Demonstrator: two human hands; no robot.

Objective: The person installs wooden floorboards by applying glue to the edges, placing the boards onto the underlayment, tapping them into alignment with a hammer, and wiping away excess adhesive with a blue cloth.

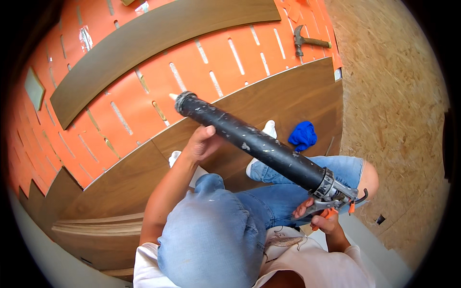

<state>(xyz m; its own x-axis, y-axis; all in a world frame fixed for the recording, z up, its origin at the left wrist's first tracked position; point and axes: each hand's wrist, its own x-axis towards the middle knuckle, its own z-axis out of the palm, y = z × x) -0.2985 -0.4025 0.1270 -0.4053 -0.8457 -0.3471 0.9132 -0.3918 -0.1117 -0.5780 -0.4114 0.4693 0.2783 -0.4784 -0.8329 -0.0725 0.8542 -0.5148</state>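
Note:
A long black caulking gun (254, 140), its barrel scuffed and paint-spotted, slants across in front of me. Its pale nozzle tip (173, 96) points up and to the left, over the edge of the laid planks. My left hand (204, 144) supports the front of the barrel from below, thumb along its side and fingers partly hidden behind it. At the rear end, my right hand (319, 216) is closed around the metal handle, next to the orange trigger parts (328, 212). Beneath the gun are my bent legs in blue jeans (278, 201).
Orange slotted underlay (153, 81) covers the far floor, with a loose brown plank (163, 38) lying on it. A hammer (309, 42) rests at the upper right. Laid planks (288, 91) carry a blue cloth (302, 136). Stacked planks (101, 225) stand left; bare chipboard (389, 96) lies right.

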